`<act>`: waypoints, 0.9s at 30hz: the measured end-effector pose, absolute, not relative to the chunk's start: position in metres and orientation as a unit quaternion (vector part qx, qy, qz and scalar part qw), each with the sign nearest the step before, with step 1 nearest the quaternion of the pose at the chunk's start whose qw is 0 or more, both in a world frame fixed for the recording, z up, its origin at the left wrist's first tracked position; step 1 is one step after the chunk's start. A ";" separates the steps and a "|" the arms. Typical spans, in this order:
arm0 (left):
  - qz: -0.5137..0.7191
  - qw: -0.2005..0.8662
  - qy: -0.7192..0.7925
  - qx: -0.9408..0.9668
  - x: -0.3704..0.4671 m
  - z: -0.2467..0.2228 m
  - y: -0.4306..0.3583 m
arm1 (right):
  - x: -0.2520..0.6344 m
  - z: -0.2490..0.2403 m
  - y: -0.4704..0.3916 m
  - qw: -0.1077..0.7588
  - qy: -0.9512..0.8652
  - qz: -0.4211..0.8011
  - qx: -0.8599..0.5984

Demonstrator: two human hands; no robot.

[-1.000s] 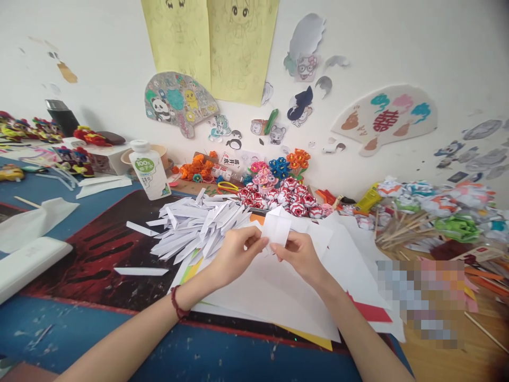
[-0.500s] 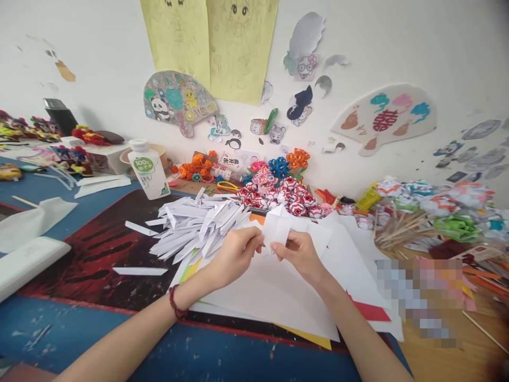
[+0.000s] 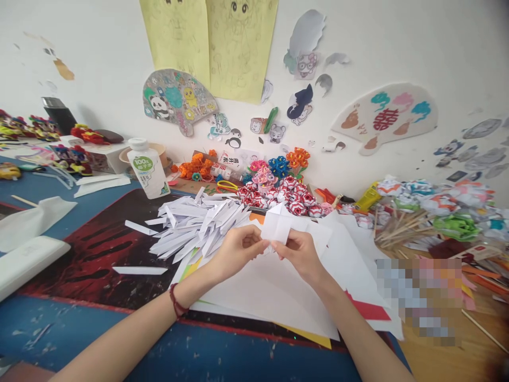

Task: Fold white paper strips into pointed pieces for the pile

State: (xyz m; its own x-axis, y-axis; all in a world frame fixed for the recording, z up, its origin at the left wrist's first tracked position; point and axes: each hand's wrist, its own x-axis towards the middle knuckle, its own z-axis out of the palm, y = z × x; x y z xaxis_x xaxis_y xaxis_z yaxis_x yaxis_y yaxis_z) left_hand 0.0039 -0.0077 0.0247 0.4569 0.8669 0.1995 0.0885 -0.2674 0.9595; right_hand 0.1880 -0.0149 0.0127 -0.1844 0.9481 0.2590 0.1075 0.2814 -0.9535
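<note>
A small folded piece of white paper (image 3: 276,225) is held upright between both hands, its top coming to a point. My left hand (image 3: 242,246) pinches its lower left edge between thumb and fingers. On the lower right, my right hand (image 3: 299,249) grips it with the thumb in front and the fingers behind. Below the hands lie large white sheets (image 3: 270,294), with yellow and green paper showing at the edges. A heap of narrow folded paper strips (image 3: 199,223) rests just left of the hands.
A white bottle (image 3: 149,168) stands behind the heap on the left. Red-and-white paper flowers (image 3: 296,196) sit at the back against the wall. Wooden sticks (image 3: 405,228) and wrapped bundles lie at right. A long white case (image 3: 34,265) is at the left edge.
My left thumb and fingers have straightened and shifted slightly right along the paper's lower edge, close to the right thumb. The right hand has barely moved.
</note>
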 end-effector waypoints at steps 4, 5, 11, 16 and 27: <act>0.380 0.503 0.359 0.688 0.004 0.027 -0.007 | 0.187 0.010 -0.014 0.492 -0.634 0.428 -0.416; 0.377 0.506 0.359 0.688 0.004 0.028 -0.008 | 0.187 0.010 -0.014 0.492 -0.634 0.427 -0.417; 0.384 0.484 0.361 0.698 0.003 0.029 -0.011 | 0.186 0.009 -0.016 0.498 -0.632 0.428 -0.411; 0.401 0.456 0.358 0.709 0.006 0.022 -0.010 | 0.186 0.009 -0.015 0.503 -0.630 0.424 -0.413; 0.390 0.502 0.346 0.690 0.007 0.024 -0.013 | 0.187 0.015 -0.016 0.477 -0.645 0.423 -0.422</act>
State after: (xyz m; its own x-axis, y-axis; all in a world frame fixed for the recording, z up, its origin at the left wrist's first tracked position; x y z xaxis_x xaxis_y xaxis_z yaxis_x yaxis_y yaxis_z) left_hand 0.0072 -0.0132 0.0237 0.4573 0.8685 0.1913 0.0857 -0.2572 0.9626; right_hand 0.1871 -0.0162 0.0151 -0.1886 0.9472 0.2593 0.1404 0.2874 -0.9475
